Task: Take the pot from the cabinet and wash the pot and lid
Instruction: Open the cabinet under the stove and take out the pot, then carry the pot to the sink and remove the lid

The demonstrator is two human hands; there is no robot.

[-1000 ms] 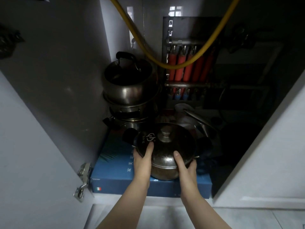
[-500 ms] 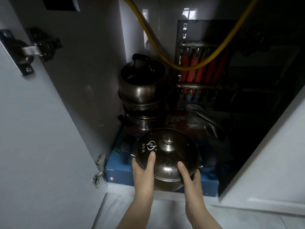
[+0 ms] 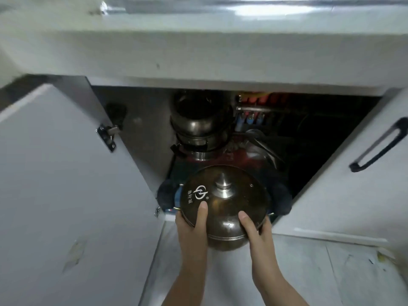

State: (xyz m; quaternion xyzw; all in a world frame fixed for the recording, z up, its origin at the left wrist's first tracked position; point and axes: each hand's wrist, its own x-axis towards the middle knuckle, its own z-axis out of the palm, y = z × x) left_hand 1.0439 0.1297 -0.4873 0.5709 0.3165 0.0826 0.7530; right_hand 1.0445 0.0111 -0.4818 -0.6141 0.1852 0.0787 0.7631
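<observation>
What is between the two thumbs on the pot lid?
In the head view, only bare lid lies between the thumbs of the left hand and right hand; its knob stands farther back. Both hands hold the pot by its sides.

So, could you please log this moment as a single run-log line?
phase: carrying out | object: lidded dark steel pot | left hand: gripping pot | right hand: gripping pot | white cabinet doors: open

Open cabinet (image 3: 136,129) beyond the hands, both doors swung wide. On the cabinet floor, a stack of steel pots (image 3: 199,127) straight ahead of the left hand (image 3: 192,226), a blue box (image 3: 176,198) just beside that hand's fingers. Pale tiled floor (image 3: 331,272) under both forearms. Worktop (image 3: 198,40) edge above the cabinet, far from the hands.
</observation>
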